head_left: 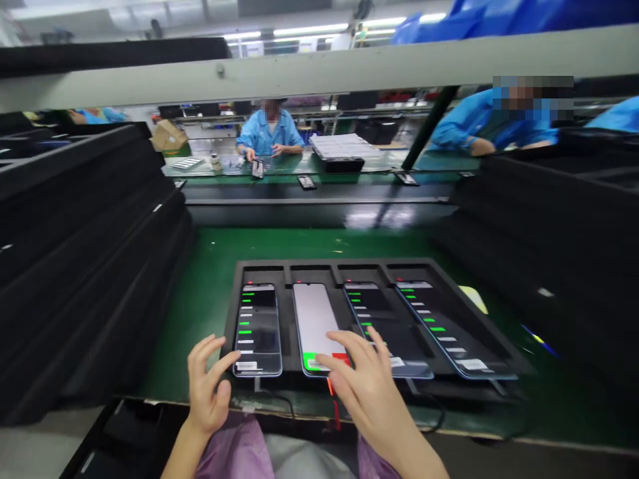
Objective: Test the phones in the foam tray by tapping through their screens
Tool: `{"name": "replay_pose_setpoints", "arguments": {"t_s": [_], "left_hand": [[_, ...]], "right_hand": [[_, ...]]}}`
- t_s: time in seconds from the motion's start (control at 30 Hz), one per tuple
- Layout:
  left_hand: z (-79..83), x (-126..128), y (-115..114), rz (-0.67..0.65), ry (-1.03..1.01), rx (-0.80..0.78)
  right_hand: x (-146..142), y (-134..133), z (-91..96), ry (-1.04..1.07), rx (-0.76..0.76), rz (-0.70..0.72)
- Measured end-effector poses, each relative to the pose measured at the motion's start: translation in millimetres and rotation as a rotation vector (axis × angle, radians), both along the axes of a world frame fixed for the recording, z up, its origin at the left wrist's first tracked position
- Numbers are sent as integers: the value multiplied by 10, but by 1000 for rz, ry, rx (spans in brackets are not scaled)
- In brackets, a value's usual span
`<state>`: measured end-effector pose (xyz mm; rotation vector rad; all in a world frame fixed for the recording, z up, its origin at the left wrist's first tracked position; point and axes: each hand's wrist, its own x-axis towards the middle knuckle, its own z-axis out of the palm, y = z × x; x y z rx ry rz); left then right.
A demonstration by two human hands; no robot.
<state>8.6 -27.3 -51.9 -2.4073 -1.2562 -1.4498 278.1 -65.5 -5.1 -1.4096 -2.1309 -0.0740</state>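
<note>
Several smartphones lie face up in a black foam tray [329, 265] on the green bench. My left hand [208, 386] is open with fingers apart, its index fingertip at the lower left edge of the leftmost smartphone [259, 332], whose dark screen shows green and white bars. Over the second smartphone [312, 313], lit white with a green and a red block at the bottom, my right hand [362, 369] spreads its fingers, one fingertip by the green block. Beyond it are a third smartphone [374, 306] and a fourth smartphone [439, 326], both with dark list screens. Cables run from the phones' lower ends.
Stacks of black foam trays rise at left [84, 266] and right [559, 266]. Past the green bench [200, 266] runs a dark conveyor [239, 193] carrying phone parts. A grey beam [299, 76] crosses overhead. Across the line sit co-workers in blue [272, 130].
</note>
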Motion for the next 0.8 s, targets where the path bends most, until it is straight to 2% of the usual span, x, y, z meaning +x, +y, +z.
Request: {"name": "replay_pose_setpoints", "arguments": {"t_s": [0.23, 0.47, 0.67, 0.8], "left_hand": [[17, -38, -12, 59, 33, -43], [5, -72, 26, 24, 84, -76], [15, -95, 40, 30, 93, -44], [-17, -98, 43, 15, 58, -60]], "right_hand": [[70, 37, -38, 84, -1, -145], [103, 30, -35, 69, -24, -165], [186, 42, -43, -83, -84, -104], [244, 38, -42, -113, -133, -117]]}}
